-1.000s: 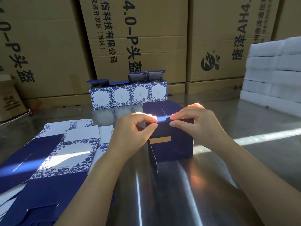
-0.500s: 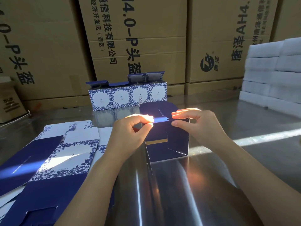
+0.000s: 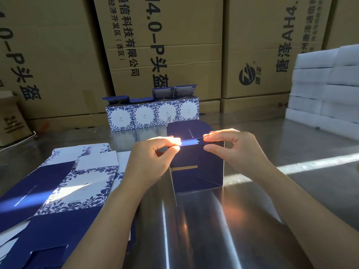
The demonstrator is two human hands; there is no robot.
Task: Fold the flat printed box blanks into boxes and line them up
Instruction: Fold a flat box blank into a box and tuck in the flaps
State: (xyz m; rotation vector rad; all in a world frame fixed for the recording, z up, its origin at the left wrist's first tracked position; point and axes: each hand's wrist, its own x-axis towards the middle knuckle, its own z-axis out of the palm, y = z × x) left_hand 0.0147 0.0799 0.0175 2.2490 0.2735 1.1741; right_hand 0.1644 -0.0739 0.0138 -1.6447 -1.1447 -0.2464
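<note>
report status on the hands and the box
Left hand and right hand both pinching top edge of navy box, half formed, upright on steel table. Four finished boxes lined up behind. Nothing in the way; flat blanks at left.

Dim, warm light overall. A narrow band of hard sunlight crosses the table (image 3: 314, 164) from the right and blows out the fingertips of the left hand (image 3: 151, 162) and right hand (image 3: 238, 150). The box (image 3: 196, 171) they pinch lies in shadow. Glare streaks the steel, and the cartons (image 3: 165, 45) bow at the edges.
</note>
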